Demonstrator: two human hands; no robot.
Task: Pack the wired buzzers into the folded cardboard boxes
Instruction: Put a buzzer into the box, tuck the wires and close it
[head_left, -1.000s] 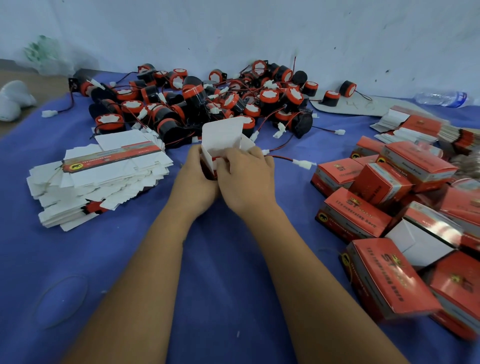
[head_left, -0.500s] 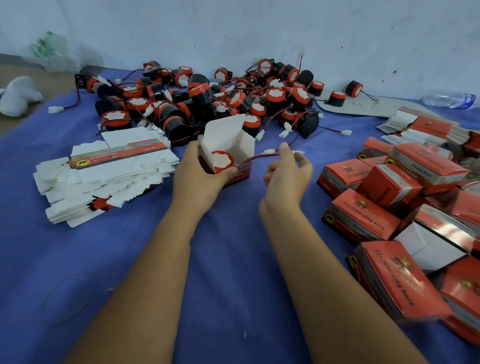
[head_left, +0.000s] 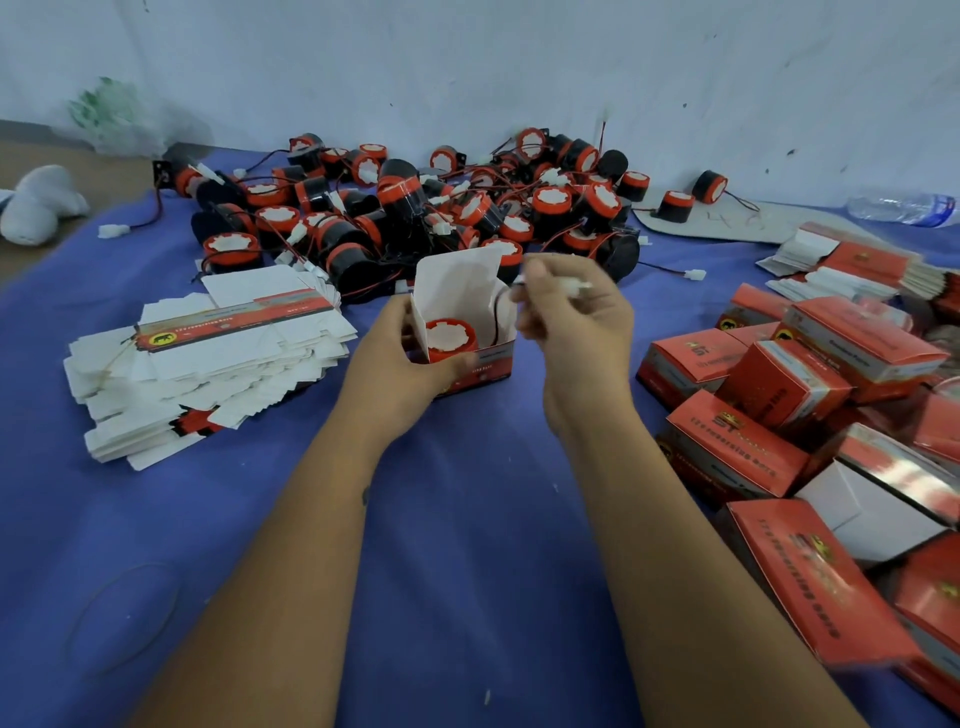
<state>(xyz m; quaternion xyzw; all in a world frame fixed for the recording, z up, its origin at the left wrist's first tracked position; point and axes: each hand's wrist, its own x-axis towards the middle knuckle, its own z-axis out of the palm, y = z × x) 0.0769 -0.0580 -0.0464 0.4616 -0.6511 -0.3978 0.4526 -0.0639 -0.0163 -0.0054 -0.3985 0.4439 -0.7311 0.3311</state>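
Gripping one open box (head_left: 470, 358) in my left hand (head_left: 395, 364), I see one buzzer (head_left: 449, 338) inside. My right hand (head_left: 571, 322) pinches its white plug (head_left: 574, 285) just above. Beyond both hands sits a buzzer heap (head_left: 441, 208), too tangled to count.

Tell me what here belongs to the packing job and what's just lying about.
Job: open box held by left hand, buzzer inside, plug pinched by right hand, buzzer pile, flat boxes, packed boxes.
Lying about: water bottle, plastic bag.
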